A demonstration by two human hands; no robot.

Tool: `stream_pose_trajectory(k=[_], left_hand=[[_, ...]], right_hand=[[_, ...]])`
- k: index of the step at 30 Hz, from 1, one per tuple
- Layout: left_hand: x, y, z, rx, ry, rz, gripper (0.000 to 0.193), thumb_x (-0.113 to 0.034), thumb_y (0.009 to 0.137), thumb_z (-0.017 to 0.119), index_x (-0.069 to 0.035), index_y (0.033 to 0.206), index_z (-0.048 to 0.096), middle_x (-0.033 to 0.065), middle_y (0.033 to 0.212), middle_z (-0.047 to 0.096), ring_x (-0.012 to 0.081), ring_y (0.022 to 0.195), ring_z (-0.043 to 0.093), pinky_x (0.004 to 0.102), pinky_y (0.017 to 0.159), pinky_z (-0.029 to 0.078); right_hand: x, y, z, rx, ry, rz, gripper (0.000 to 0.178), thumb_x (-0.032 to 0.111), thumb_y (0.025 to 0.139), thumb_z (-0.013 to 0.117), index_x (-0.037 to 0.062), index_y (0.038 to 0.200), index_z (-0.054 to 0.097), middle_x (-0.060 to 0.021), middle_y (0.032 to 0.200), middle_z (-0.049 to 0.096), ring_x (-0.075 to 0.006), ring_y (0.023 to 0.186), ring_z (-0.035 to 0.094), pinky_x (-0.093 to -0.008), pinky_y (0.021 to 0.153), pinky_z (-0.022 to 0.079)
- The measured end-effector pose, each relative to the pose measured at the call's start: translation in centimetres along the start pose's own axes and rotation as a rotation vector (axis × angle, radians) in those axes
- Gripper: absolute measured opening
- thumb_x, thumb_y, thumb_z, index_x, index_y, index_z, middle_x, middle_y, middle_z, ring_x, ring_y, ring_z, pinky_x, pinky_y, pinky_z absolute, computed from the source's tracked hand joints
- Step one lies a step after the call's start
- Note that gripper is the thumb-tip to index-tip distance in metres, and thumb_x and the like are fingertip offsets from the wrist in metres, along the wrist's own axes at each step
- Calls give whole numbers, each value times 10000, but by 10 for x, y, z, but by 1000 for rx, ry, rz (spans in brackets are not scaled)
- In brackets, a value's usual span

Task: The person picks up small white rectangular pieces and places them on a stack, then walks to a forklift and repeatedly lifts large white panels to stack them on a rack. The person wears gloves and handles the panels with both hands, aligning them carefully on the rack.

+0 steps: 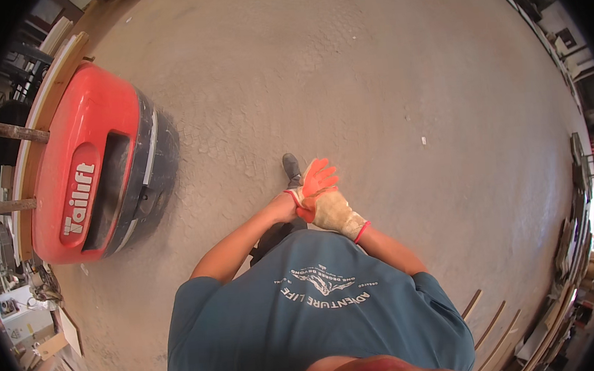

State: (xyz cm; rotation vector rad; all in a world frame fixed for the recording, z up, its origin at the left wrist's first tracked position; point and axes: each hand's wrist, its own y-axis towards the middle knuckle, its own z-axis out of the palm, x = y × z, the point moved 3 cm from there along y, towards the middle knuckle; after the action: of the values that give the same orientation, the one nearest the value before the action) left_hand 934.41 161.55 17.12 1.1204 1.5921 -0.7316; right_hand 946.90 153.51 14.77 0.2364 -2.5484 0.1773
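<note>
Both my hands meet in front of my body, in orange-and-cream work gloves with red-edged cuffs. My left hand (316, 178) is inside one glove, with its orange fingers stretched out and apart. Bare skin of the left forearm ends at that glove's red cuff (293, 196). Crossing in from the right, my right hand (334, 212) wears the other glove, its cream back facing up. Its orange-coated fingers are closed on the left glove near the wrist. Part of the gripped cuff is hidden beneath them.
A red and black forklift rear (90, 167) stands close on the left, with boards (42, 136) behind it. Stacked planks and sheets (563, 290) line the right side. Several thin wooden strips (491, 325) lie at lower right. A grey, dusty floor (387, 88) spreads ahead.
</note>
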Motion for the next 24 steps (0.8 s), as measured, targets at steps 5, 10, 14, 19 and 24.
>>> stream_pose_trajectory(k=[5, 10, 14, 19, 24], left_hand=[[43, 151, -152, -392, -814, -61, 475, -103, 1017, 591, -38, 1487, 559, 78, 1454, 626, 251, 1312, 596, 379, 1173, 409], [92, 251, -298, -425, -715, -137, 350, -256, 1058, 582, -40, 1306, 701, 85, 1292, 717, 190, 1223, 640, 378, 1117, 457], [145, 325, -389, -50, -255, -354, 413, -374, 1024, 647, -52, 1275, 708, 74, 1298, 700, 166, 1196, 640, 365, 1063, 482], [231, 391, -511, -32, -788, -550, 478, -421, 1042, 632, -66, 1362, 646, 77, 1362, 663, 220, 1262, 615, 393, 1116, 475], [280, 438, -707, -501, -585, -278, 424, -295, 1088, 574, -22, 1412, 607, 121, 1405, 646, 263, 1336, 592, 416, 1184, 428]], right_hand=[[-71, 185, -48, 10, 30, 31, 250, 352, 894, 723, 106, 849, 726, -137, 772, 702, -362, 749, 688, -491, 724, 546], [-96, 340, -125, -75, 178, -263, 196, 289, 884, 708, 109, 806, 703, -117, 738, 689, -358, 732, 666, -488, 723, 531], [-110, 458, -160, -32, 55, -401, 260, 316, 890, 714, 106, 740, 692, -116, 726, 686, -344, 743, 676, -479, 705, 524], [-161, 629, -158, 68, 211, -328, 288, 350, 920, 709, 110, 760, 709, -128, 732, 692, -322, 724, 677, -442, 694, 520], [-181, 821, -179, 338, 471, -246, 302, 364, 929, 713, 78, 830, 708, -156, 805, 701, -340, 759, 665, -425, 726, 525]])
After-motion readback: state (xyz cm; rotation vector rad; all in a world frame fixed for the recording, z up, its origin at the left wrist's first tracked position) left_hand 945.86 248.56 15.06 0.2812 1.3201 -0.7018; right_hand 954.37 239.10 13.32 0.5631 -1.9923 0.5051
